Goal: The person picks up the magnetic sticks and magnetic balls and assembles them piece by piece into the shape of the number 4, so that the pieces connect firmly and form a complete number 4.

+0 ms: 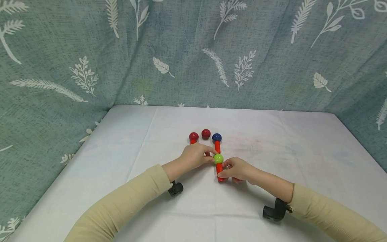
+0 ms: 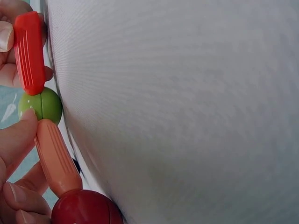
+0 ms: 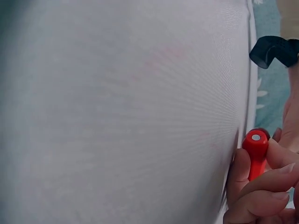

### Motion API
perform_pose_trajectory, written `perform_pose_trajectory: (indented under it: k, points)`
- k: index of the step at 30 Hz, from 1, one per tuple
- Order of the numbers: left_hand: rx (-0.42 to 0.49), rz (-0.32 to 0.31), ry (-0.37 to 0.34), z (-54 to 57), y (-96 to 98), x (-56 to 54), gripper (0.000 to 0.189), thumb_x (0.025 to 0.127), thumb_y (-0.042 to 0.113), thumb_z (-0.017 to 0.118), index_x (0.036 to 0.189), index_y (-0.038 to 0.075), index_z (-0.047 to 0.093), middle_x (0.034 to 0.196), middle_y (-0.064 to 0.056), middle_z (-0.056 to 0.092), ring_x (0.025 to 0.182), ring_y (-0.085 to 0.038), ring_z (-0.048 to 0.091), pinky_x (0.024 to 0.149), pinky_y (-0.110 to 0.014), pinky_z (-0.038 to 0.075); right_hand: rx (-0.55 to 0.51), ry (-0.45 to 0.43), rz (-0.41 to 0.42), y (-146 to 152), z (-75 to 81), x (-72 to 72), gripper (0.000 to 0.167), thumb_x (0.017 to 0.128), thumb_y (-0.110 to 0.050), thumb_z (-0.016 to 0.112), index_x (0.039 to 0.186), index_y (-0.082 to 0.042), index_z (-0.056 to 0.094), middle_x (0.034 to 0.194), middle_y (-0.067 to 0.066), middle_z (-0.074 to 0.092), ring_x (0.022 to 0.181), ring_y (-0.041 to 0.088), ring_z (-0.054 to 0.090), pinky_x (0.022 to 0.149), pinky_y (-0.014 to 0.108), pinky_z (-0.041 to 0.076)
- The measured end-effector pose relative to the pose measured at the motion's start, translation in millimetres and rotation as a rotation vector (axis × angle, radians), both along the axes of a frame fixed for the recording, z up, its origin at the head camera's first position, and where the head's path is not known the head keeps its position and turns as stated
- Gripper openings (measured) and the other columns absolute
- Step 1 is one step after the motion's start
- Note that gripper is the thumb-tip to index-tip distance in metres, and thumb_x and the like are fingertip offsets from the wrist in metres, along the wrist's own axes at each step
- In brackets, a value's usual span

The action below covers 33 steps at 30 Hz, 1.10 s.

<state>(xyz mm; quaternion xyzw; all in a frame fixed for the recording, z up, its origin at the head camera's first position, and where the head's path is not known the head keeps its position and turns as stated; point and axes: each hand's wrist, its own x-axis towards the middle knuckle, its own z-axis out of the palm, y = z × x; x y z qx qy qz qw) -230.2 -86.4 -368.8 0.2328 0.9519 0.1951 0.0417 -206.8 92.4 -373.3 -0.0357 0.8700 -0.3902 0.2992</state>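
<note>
My left hand (image 1: 196,155) pinches a glossy green ball (image 1: 218,158) between thumb and fingertips. My right hand (image 1: 239,168) grips a red ribbed stick (image 2: 30,53) whose far end touches that ball. A round silver spot marks the near end of this red stick (image 3: 256,138) in the right wrist view. Another red stick (image 1: 217,147) runs from the green ball to a blue ball (image 1: 216,137). In the left wrist view, an orange-looking stick (image 2: 58,158) joins the green ball to a dark red ball (image 2: 86,209); my left hand mostly hides these from above.
Beyond my left hand a red ball (image 1: 194,136) touches a red stick (image 1: 192,142), partly covered by the hand. A separate dark red ball (image 1: 206,133) lies near the blue one. White cloth covers the table (image 1: 302,151); a patterned green-blue curtain (image 1: 187,50) hangs behind.
</note>
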Motion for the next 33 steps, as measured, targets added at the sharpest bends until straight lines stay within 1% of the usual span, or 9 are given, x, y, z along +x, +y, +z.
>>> perform_pose_trajectory:
  k: [10,15,18,20,23,25,27,33]
  points:
    - [-0.001,0.006,-0.015,0.2,0.3,0.0,0.027,0.079,0.027,0.071,0.106,0.022,0.070,0.073,0.005,0.062,0.061,-0.008,0.050,0.051,-0.018,0.038,0.005,0.001,0.000,-1,-0.4,-0.2,0.035,0.080,-0.022,0.070,0.107,-0.004,0.057,0.057,0.000,0.049,0.039,0.012,0.035,0.041,0.020,0.028]
    - [-0.001,0.006,-0.007,0.4,0.1,0.2,0.028,0.079,0.027,0.071,0.106,0.022,0.070,0.073,0.005,0.062,0.061,-0.008,0.050,0.052,-0.018,0.038,0.016,0.007,0.005,-2,-0.5,-0.7,0.033,0.080,-0.022,0.070,0.106,-0.005,0.058,0.058,0.000,0.050,0.040,0.012,0.036,0.042,0.019,0.029]
    - [0.002,0.000,-0.006,0.8,0.4,0.4,0.028,0.079,0.027,0.071,0.106,0.021,0.070,0.073,0.006,0.063,0.062,-0.008,0.050,0.052,-0.018,0.038,0.038,-0.004,0.025,0,2.0,-2.3,0.036,0.080,-0.024,0.070,0.108,-0.005,0.058,0.059,0.000,0.052,0.041,0.012,0.039,0.043,0.019,0.031]
    - [0.002,-0.005,-0.008,0.7,0.8,0.1,0.028,0.079,0.027,0.071,0.106,0.021,0.070,0.073,0.006,0.063,0.062,-0.007,0.051,0.053,-0.018,0.039,0.049,-0.003,0.060,4,5.4,-4.4,0.039,0.081,-0.025,0.069,0.112,-0.004,0.057,0.062,0.000,0.055,0.042,0.012,0.041,0.044,0.019,0.033]
    - [0.000,-0.007,-0.018,0.9,1.0,0.1,0.029,0.079,0.027,0.071,0.107,0.021,0.070,0.073,0.006,0.062,0.063,-0.008,0.051,0.054,-0.018,0.039,0.057,0.016,0.103,13,12.4,-10.8,0.041,0.082,-0.024,0.068,0.116,-0.003,0.057,0.068,0.001,0.060,0.045,0.012,0.046,0.046,0.020,0.036]
    - [-0.003,-0.005,-0.022,0.9,0.9,0.1,0.029,0.079,0.028,0.071,0.107,0.021,0.070,0.073,0.006,0.062,0.063,-0.008,0.051,0.054,-0.018,0.039,0.055,0.049,0.127,19,17.6,-17.0,0.041,0.083,-0.023,0.067,0.116,-0.003,0.056,0.071,0.003,0.060,0.047,0.013,0.048,0.048,0.021,0.038]
    - [-0.006,-0.003,-0.026,1.2,0.6,0.4,0.030,0.078,0.029,0.071,0.107,0.021,0.070,0.073,0.006,0.061,0.062,-0.009,0.050,0.053,-0.019,0.038,0.046,0.086,0.132,24,21.6,-25.4,0.039,0.084,-0.022,0.065,0.117,-0.002,0.056,0.076,0.005,0.060,0.051,0.014,0.050,0.050,0.022,0.041]
    - [-0.011,-0.002,-0.025,1.1,0.4,-0.2,0.030,0.078,0.030,0.071,0.108,0.021,0.069,0.072,0.006,0.061,0.062,-0.009,0.050,0.053,-0.018,0.038,0.023,0.222,0.138,31,28.3,-54.3,0.040,0.087,-0.018,0.062,0.121,0.000,0.053,0.103,0.012,0.060,0.060,0.019,0.057,0.057,0.026,0.049]
